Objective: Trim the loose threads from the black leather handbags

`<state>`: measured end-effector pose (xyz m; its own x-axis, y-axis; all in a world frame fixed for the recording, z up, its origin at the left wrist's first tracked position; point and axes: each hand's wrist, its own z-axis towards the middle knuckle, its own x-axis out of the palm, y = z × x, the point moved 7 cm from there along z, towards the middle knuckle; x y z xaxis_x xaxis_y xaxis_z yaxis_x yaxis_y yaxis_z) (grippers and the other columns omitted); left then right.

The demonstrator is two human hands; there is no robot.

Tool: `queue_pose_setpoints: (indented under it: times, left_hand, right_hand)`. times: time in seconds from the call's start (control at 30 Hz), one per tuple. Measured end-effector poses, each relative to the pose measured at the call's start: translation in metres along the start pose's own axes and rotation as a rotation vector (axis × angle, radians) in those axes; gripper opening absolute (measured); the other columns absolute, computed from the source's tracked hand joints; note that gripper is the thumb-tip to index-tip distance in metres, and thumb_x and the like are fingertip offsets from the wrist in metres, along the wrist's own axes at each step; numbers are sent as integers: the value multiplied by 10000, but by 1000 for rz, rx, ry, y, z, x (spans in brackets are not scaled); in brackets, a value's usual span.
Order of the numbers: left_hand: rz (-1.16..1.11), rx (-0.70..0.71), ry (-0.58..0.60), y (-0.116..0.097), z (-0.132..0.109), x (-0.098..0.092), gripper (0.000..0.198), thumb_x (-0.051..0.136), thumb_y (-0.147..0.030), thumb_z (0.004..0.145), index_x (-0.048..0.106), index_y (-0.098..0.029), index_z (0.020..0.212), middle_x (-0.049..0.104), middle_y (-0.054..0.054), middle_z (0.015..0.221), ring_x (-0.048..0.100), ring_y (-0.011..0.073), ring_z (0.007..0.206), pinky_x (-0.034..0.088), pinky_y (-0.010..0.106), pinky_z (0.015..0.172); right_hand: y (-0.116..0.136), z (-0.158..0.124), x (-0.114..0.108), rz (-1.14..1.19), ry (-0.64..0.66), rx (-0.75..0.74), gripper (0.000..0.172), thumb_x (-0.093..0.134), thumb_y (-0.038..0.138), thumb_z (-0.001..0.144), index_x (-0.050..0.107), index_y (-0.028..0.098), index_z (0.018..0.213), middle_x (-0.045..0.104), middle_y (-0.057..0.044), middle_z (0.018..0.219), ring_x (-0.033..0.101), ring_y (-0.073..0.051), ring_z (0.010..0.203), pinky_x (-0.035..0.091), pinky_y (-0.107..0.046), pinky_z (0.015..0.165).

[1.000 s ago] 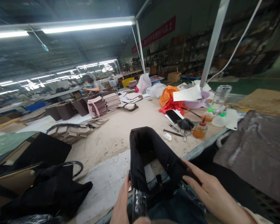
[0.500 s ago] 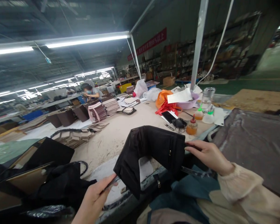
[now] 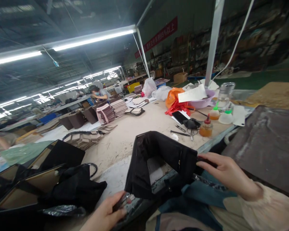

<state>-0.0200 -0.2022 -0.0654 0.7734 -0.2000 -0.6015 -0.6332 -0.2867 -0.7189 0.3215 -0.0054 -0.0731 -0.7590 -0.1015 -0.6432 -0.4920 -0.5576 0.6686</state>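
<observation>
A black bag piece (image 3: 168, 147), bent into an open loop with a small zip pull on its right part, is held over the near edge of the table. My left hand (image 3: 110, 207) is closed at its lower left corner, beside something shiny and clear. At the right end my right hand (image 3: 227, 168) pinches a dark edge between thumb and fingers. A dark strip in clear wrapping hangs below the right hand. To the left lie black bag parts (image 3: 69, 189) with tan insides.
On the table (image 3: 125, 134) stand stacked brown pieces (image 3: 106, 114), a phone (image 3: 179, 117), a pen (image 3: 180, 132), and a bottle of amber liquid (image 3: 205, 128). A purple basin (image 3: 202, 101) and plastic bags are further back. A person (image 3: 98, 93) sits in the distance.
The view has shifted, so the table's things appear further right. The bag piece's lower sides have drawn together into a more closed loop, held in both hands throughout.
</observation>
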Motion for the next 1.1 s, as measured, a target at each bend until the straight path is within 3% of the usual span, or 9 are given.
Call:
queue_pose_setpoints:
  times: [0.1, 0.17, 0.3, 0.4, 0.53, 0.67, 0.8, 0.93, 1.1]
  left_hand:
    - [-86, 30, 109, -11, -2, -9, 625, 676, -365, 704, 502, -195, 1280, 591, 84, 1208, 551, 255, 1074, 429, 335, 955]
    - [-160, 30, -11, -24, 7, -31, 570, 605, -431, 764, 510, -173, 1265, 601, 102, 1192, 555, 246, 1088, 420, 341, 971]
    - [-88, 8, -436, -59, 47, -73, 526, 543, -490, 794, 554, -115, 1162, 614, 136, 1154, 563, 239, 1080, 429, 357, 964]
    - [89, 52, -542, -83, 86, -78, 643, 592, -499, 752, 488, -119, 1259, 596, 143, 1185, 583, 239, 1039, 454, 370, 929]
    - [205, 110, -583, -94, 121, -71, 552, 622, -395, 752, 505, -158, 1237, 604, 119, 1176, 614, 213, 941, 502, 335, 825]
    - [293, 210, -747, -106, 121, -73, 434, 640, -251, 734, 522, -213, 1149, 574, 65, 1156, 602, 179, 923, 501, 323, 803]
    - [515, 244, -695, -120, 121, -72, 316, 659, -254, 722, 591, -246, 1030, 539, 34, 1148, 572, 210, 988, 454, 362, 885]
    - [641, 227, -654, -127, 124, -73, 254, 651, -275, 737, 586, -236, 978, 565, 22, 1085, 592, 210, 895, 466, 356, 814]
    - [690, 260, -698, -131, 128, -75, 163, 646, -256, 743, 580, -223, 889, 546, 13, 1139, 595, 194, 873, 466, 324, 771]
  right_hand:
    - [4, -12, 15, 35, 33, 2, 312, 586, 418, 806, 669, 226, 1037, 695, -43, 1007, 655, -228, 895, 539, -308, 802]
    - [8, -17, 22, 67, 63, 7, 332, 582, 415, 807, 658, 226, 1069, 690, -51, 1026, 654, -237, 906, 544, -310, 800]
    - [19, -22, 31, 137, 214, 0, 390, 584, 384, 810, 612, 236, 1169, 664, -67, 1106, 639, -244, 969, 549, -287, 807]
    - [20, -22, 33, 177, 336, -4, 412, 599, 373, 798, 603, 253, 1192, 657, -63, 1128, 632, -246, 992, 547, -272, 820]
    - [8, -14, 27, 192, 371, 5, 401, 599, 377, 794, 604, 294, 1186, 647, -62, 1140, 626, -265, 1002, 544, -307, 842]
    - [8, 19, 7, 139, 195, -18, 366, 572, 399, 805, 613, 317, 1159, 679, -73, 1033, 659, -256, 895, 575, -309, 753]
    - [49, 70, 2, 36, 141, -145, 361, 556, 412, 817, 612, 286, 1151, 640, -51, 1124, 617, -245, 999, 542, -346, 841]
    - [89, 117, 26, 22, 229, -216, 395, 528, 414, 841, 595, 219, 1178, 599, -81, 1191, 633, -200, 936, 548, -302, 780]
    - [108, 147, 64, -40, 323, -193, 359, 559, 435, 807, 669, 191, 1046, 691, -69, 981, 652, -188, 790, 526, -274, 685]
